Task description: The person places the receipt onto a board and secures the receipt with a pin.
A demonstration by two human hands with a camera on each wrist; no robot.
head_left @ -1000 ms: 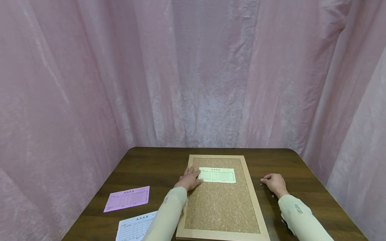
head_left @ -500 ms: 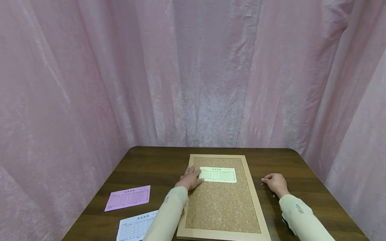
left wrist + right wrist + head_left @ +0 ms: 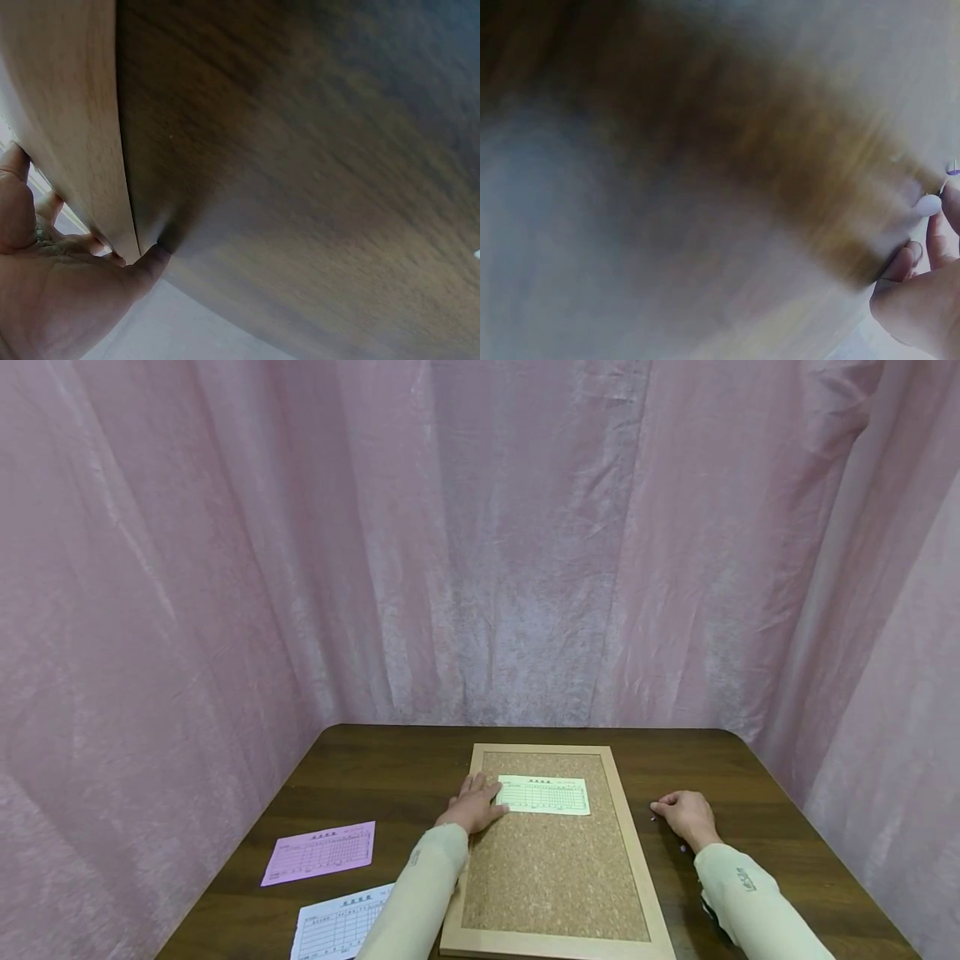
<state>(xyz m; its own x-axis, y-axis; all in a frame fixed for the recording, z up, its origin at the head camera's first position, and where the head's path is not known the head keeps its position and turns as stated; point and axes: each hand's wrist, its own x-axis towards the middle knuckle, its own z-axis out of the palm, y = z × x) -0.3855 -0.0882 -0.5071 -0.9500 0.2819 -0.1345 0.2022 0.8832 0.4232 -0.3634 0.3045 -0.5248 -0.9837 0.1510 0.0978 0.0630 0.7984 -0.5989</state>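
A cork board (image 3: 551, 877) with a pale wooden frame lies on the table, bearing a pale green printed slip (image 3: 543, 795) near its far end. My left hand (image 3: 470, 810) rests across the board's left frame edge with fingers spread, fingertips at the slip's left side. In the left wrist view, the fingers of my left hand (image 3: 60, 277) reach over the frame (image 3: 75, 112). Right of the board, my right hand (image 3: 686, 818) is low over the table, thumb and finger together. In the right wrist view, they pinch a white round-headed thumbtack (image 3: 928, 205); a purple thumbtack (image 3: 953, 171) lies close beside them.
A pink printed slip (image 3: 318, 853) and a white printed slip (image 3: 333, 925) lie on the dark wooden table (image 3: 397, 768) to the left. The left sleeve partly covers the white one. A small purple piece (image 3: 682, 848) sits by the right wrist. Pink curtains (image 3: 525, 543) hang around the table.
The view has shifted very slightly. Both hands, the board and the slips keep the same places.
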